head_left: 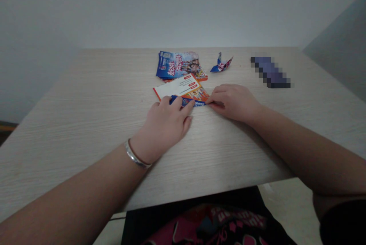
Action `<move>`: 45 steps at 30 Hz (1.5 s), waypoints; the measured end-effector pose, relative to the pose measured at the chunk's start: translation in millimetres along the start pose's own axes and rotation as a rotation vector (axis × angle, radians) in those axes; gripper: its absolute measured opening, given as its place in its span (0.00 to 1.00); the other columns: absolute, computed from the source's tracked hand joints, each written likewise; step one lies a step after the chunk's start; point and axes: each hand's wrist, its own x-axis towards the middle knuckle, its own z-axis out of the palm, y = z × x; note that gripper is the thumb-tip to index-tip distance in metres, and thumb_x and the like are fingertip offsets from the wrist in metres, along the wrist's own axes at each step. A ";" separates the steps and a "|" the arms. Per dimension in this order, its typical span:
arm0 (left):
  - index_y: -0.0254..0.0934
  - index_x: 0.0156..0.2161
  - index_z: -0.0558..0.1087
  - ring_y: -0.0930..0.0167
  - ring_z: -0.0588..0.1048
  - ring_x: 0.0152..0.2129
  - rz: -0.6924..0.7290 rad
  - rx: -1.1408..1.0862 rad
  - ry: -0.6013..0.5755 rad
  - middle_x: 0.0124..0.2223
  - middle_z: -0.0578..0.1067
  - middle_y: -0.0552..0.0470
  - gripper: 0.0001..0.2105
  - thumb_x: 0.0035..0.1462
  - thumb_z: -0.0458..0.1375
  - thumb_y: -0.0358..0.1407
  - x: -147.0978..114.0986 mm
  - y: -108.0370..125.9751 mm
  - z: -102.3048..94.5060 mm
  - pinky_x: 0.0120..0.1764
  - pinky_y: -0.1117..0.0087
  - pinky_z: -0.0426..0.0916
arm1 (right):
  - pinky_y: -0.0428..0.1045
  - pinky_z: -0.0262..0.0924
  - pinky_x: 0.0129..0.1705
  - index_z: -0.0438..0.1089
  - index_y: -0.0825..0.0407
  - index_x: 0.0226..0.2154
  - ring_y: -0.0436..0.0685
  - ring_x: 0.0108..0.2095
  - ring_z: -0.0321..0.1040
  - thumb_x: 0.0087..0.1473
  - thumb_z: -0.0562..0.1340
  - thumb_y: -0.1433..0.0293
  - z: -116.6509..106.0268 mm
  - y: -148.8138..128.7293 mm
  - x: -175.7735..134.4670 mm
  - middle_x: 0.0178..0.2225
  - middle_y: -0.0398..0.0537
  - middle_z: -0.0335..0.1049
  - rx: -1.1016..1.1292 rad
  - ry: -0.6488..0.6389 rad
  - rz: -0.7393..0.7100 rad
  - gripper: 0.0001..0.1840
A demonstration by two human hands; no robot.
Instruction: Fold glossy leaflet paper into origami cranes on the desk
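Observation:
A printed leaflet [179, 85], white and orange with a blue strip folded over along its near edge, lies at an angle on the table. My left hand [169, 120] rests on that strip, its fingers spread and pressing the paper down. At the leaflet's right corner, the thumb and fingers of my right hand [233, 102] are pinched together on the fold's end. Just behind lies a stack of blue glossy leaflets [178, 65], which the leaflet's far edge meets or overlaps. Right of the stack stands a folded paper crane [221, 64] in the same print.
A dark phone-like object [270, 71], pixelated, lies at the back right of the pale wood-grain table [85, 119]. Behind the table rises a plain wall [183, 8]. The table's near edge runs just above my lap.

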 end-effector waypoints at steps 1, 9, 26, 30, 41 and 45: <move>0.40 0.67 0.66 0.48 0.73 0.49 -0.002 -0.001 -0.005 0.56 0.74 0.36 0.24 0.71 0.47 0.41 0.0 0.4 -0.6 0.43 0.50 0.74 | 0.51 0.57 0.35 0.82 0.46 0.40 0.58 0.38 0.73 0.62 0.61 0.68 -1.6 0.4 -0.6 0.38 0.47 0.81 -0.004 -0.003 0.005 0.11; 0.39 0.67 0.66 0.49 0.73 0.49 -0.003 0.016 0.006 0.56 0.74 0.37 0.24 0.71 0.47 0.41 -0.3 -0.5 0.2 0.43 0.53 0.74 | 0.50 0.55 0.34 0.82 0.46 0.40 0.57 0.38 0.73 0.62 0.61 0.68 -4.2 -0.4 -1.7 0.39 0.46 0.80 -0.044 -0.008 -0.009 0.12; 0.37 0.67 0.66 0.51 0.73 0.49 0.023 0.006 0.021 0.59 0.72 0.38 0.23 0.71 0.46 0.41 -0.2 -0.3 5.6 0.43 0.53 0.73 | 0.51 0.59 0.37 0.82 0.48 0.38 0.58 0.39 0.73 0.60 0.61 0.69 7.4 4.7 0.5 0.41 0.49 0.81 -0.036 0.045 -0.004 0.11; 0.36 0.67 0.65 0.51 0.73 0.49 0.019 0.022 0.020 0.58 0.73 0.36 0.24 0.71 0.47 0.41 0.1 0.6 4.7 0.43 0.54 0.72 | 0.51 0.60 0.38 0.82 0.48 0.38 0.58 0.40 0.73 0.60 0.62 0.69 6.8 5.0 0.8 0.41 0.49 0.81 -0.037 0.050 0.006 0.11; 0.44 0.68 0.65 0.51 0.73 0.47 0.009 0.021 0.038 0.58 0.73 0.37 0.24 0.71 0.47 0.40 -0.6 2.5 2.4 0.39 0.56 0.73 | 0.51 0.62 0.39 0.82 0.49 0.39 0.58 0.40 0.74 0.59 0.61 0.70 6.5 3.3 2.0 0.42 0.49 0.81 -0.009 0.042 0.031 0.12; 0.43 0.67 0.65 0.51 0.73 0.46 0.012 0.039 0.050 0.58 0.73 0.38 0.23 0.71 0.46 0.40 -0.9 2.5 3.3 0.38 0.55 0.73 | 0.51 0.62 0.41 0.82 0.49 0.39 0.58 0.40 0.74 0.59 0.61 0.70 6.6 4.5 3.0 0.40 0.50 0.81 0.030 0.039 0.033 0.12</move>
